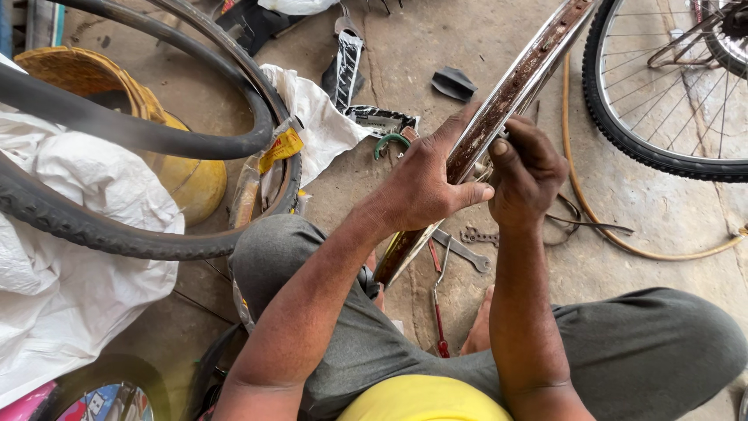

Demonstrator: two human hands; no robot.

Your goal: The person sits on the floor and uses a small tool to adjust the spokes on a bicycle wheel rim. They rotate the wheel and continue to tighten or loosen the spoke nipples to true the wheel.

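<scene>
While the left hand point(425, 187) clasps the rusty, bare metal bicycle rim point(510, 93), the right hand point(526, 171) is clenched against its edge, above a flat grey spanner point(463, 251) on the concrete floor point(623, 187).

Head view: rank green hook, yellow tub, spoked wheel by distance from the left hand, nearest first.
From the left hand:
1. Green hook, on the floor just beyond the hand, to its left.
2. Spoked wheel, upper right, past the rusty rim.
3. Yellow tub, far left, behind the tyre.
</scene>
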